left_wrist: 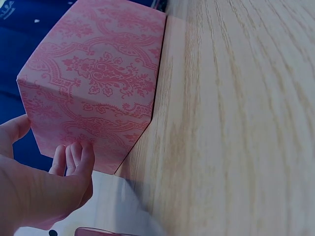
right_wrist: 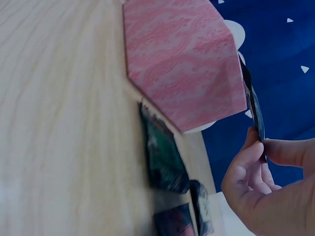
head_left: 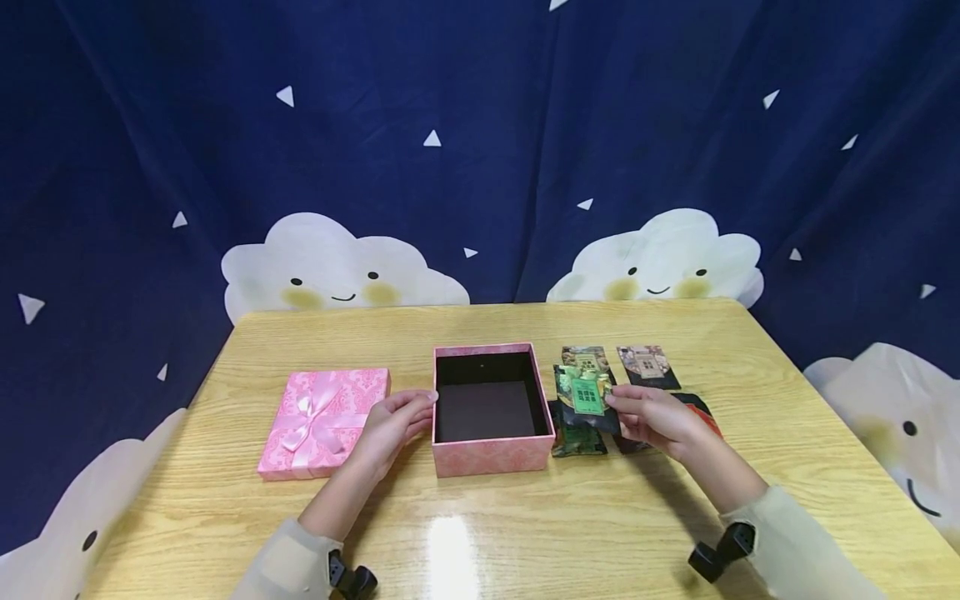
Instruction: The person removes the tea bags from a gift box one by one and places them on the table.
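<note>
A pink patterned gift box (head_left: 491,457) stands without its lid, its black inside (head_left: 487,408) showing nothing in it. My left hand (head_left: 397,421) holds the box's left wall, thumb at the rim and fingers (left_wrist: 84,157) against the outer side. To the right of the box, my right hand (head_left: 652,417) pinches a green-and-black packet (head_left: 587,396) by its right edge between thumb and fingers. In the right wrist view the raised packet (right_wrist: 257,115) appears edge-on, above the table. Below it lies another green packet (head_left: 579,442), partly covered in the head view.
A pink lid with a ribbon bow (head_left: 322,425) lies left of the box. More packets lie on the right: a brown one (head_left: 585,357) behind the held packet, a brown-and-black one (head_left: 648,367), and a black-and-red one (head_left: 701,412) partly behind my right hand. A curtain hangs behind the wooden table (head_left: 375,533).
</note>
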Demonstrator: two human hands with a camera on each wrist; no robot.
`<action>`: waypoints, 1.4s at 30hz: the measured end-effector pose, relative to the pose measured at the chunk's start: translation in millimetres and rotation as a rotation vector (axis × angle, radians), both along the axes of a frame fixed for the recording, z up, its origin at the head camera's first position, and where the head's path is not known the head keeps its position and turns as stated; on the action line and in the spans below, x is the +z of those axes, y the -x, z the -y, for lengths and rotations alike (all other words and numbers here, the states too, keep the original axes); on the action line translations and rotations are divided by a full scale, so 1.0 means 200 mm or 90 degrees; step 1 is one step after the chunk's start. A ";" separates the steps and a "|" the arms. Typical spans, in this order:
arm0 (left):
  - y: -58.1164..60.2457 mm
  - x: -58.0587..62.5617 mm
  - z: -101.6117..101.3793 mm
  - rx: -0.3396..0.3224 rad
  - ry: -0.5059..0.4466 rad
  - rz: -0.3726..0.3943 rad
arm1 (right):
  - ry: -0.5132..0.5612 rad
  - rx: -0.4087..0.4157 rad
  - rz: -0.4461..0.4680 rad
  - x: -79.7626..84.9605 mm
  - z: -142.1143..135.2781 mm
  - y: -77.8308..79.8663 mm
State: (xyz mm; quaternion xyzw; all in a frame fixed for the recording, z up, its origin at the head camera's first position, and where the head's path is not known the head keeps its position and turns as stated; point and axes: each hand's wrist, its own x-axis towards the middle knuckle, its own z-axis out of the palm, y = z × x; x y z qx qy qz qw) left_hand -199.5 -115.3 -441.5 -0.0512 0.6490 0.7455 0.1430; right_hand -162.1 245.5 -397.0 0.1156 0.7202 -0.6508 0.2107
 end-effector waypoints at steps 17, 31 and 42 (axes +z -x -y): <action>-0.01 0.00 -0.01 -0.005 0.011 0.004 | -0.049 0.004 0.005 -0.19 -0.09 -0.14; -0.01 0.03 -0.01 -0.013 0.013 0.006 | -0.086 0.083 -0.011 -0.24 -0.10 -0.26; 0.00 0.01 0.00 -0.009 0.007 0.009 | -0.143 0.096 -0.009 -0.24 -0.06 -0.33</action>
